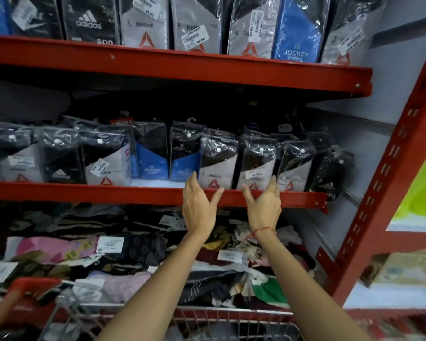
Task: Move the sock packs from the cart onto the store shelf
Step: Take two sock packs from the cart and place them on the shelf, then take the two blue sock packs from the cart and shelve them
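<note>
A row of plastic-wrapped sock packs stands upright on the middle red shelf (138,193). My left hand (198,205) is raised at the shelf's front edge with its fingers spread, just below and left of a grey and black sock pack (217,161). My right hand (263,205), a red thread around its wrist, is open at the same edge under a second grey and black pack (256,163). Neither hand holds anything. The wire cart (221,318) sits at the bottom of the view under my forearms; its contents are blurred.
The top red shelf (182,62) carries a row of taller sock packs (145,23). Under the middle shelf lies a heap of loose socks and garments (108,252). A red slotted upright (389,180) stands at the right. The cart's red handle (22,289) is at lower left.
</note>
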{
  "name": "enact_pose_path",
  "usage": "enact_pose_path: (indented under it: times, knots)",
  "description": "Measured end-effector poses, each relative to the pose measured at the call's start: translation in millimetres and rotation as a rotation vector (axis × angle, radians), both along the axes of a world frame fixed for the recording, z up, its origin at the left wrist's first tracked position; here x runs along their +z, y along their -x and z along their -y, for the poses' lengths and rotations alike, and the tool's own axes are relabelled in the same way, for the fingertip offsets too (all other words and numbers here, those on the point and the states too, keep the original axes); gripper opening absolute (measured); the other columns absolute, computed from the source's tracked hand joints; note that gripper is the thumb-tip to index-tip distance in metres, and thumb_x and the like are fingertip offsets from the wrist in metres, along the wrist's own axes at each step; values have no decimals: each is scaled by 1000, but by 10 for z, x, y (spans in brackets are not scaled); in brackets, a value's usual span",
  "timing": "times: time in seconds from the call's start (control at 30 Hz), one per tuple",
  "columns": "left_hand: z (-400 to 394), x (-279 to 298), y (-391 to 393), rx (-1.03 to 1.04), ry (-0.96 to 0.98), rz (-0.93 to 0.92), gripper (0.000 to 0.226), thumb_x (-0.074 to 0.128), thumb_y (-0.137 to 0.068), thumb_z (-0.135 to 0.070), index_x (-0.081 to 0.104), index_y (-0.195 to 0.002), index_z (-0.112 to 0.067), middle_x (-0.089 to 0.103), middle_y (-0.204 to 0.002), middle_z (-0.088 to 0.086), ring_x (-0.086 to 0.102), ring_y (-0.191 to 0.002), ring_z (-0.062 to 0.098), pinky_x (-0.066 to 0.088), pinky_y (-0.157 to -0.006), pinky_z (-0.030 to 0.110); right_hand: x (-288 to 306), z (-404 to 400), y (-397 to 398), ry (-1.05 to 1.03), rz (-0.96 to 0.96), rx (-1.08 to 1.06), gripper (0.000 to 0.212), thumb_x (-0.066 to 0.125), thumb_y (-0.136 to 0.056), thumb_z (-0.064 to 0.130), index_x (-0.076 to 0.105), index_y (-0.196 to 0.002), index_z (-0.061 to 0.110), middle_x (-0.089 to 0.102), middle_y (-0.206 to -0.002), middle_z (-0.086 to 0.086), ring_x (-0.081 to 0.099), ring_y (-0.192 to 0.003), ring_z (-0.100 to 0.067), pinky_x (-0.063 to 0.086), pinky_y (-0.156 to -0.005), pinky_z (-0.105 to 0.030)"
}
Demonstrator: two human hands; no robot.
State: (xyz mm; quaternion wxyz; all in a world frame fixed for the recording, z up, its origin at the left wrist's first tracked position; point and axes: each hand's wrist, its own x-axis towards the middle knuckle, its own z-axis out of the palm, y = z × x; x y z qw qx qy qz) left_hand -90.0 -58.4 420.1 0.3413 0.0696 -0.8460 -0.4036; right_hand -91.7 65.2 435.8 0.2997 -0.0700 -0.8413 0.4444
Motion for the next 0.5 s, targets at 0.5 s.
enact_pose_path:
  times: [0.5]
  knots:
    - [620, -1578, -1513, 95, 3, 357, 43, 61, -91, -34, 57, -122, -5, 62, -118, 15, 56, -112, 32, 47, -88, 39, -1750, 524, -1372, -117, 392, 138, 58, 60, -90, 38, 42, -135, 5, 52, -134, -17, 52, -120, -34, 49, -96, -47]
